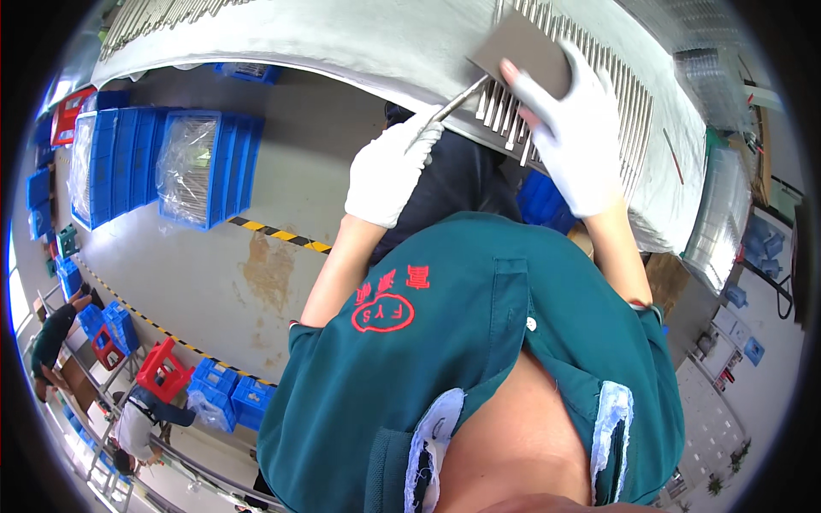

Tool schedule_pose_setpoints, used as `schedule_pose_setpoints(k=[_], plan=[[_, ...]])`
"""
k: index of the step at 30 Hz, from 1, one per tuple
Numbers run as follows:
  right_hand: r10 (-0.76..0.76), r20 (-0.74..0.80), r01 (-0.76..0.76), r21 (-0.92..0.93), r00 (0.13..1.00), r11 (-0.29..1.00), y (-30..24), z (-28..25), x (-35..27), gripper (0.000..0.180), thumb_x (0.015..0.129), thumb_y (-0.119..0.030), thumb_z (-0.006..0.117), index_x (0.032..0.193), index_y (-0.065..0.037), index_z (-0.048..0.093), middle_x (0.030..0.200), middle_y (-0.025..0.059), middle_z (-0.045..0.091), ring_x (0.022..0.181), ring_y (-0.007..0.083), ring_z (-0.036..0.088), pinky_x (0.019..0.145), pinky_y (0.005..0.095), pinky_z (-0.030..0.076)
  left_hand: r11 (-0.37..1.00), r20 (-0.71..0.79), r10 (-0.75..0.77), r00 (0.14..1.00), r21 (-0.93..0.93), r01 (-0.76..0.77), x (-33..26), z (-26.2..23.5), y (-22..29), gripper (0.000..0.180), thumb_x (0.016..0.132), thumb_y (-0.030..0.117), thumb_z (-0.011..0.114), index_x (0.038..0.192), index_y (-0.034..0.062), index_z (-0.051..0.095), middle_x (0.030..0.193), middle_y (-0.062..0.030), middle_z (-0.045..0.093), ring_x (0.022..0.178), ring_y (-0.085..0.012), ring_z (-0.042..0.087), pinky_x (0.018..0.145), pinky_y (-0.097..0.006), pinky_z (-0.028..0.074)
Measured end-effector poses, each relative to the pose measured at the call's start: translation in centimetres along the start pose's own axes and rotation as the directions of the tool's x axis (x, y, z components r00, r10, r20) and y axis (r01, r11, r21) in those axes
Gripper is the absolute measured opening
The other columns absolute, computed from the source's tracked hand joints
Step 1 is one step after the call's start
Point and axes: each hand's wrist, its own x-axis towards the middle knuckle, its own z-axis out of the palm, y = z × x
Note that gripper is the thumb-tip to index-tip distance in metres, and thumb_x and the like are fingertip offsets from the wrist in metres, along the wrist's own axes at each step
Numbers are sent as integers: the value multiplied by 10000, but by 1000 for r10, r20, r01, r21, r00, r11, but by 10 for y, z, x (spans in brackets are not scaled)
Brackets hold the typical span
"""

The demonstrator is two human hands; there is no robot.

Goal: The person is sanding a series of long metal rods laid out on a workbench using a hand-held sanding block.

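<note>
My left hand [395, 169], in a white glove, is closed round one end of a slim shiny metal rod [460, 98]. The rod slants up and right, its far end close to the sheet. In my right hand [578, 128], also gloved but with bare fingertips showing, is a flat grey-brown rectangular sheet [527, 53], pinched by its edge. Beneath that hand a long row of slim metal pieces [631, 120] lies side by side on the white-covered table [376, 43]. The sheet and my right hand hide part of the row.
More metal pieces [158, 21] lie at the table's far left. Blue crates [231, 167] with plastic-wrapped contents stand on the floor to the left. A thin reddish stick [674, 156] and clear plastic boxes [723, 218] are at right. Two people work at lower left, near a red stool [164, 369].
</note>
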Motion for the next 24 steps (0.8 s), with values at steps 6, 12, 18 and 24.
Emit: schedule_pose_setpoints(k=[6,12,18,24], plan=[[-35,-52,33,-28,998,999,12,3,-1,611,804,-141,782,1349,-391,665,1374,223,564,1129,395,621,974,451,498,977,-40,155,987,155,-147,-1,3,-8,312,979,287,671,1261,162,718,953,-98,732,766,-267,689,710,-364,556],[-1,17,2,-68,1000,998,15,-6,-28,622,778,-117,790,1337,-365,677,1349,240,562,1172,383,588,987,466,458,986,-64,149,987,89,-143,-1,6,-12,300,970,285,685,1240,163,729,965,-94,736,787,-272,690,721,-370,556],[64,18,-65,31,998,997,26,-8,-50,657,771,-104,795,1355,-377,670,1393,236,535,1203,393,569,1022,493,437,999,-19,34,999,23,-33,-1,3,-7,318,962,280,698,1260,172,723,974,-92,736,793,-269,690,738,-364,554],[-32,-59,29,-49,998,998,15,13,2,599,821,-160,773,1362,-388,659,1375,239,555,1134,393,611,999,451,472,937,-104,258,961,269,-223,-3,3,-3,346,974,246,701,1305,141,704,916,-51,735,735,-156,663,702,-298,526]])
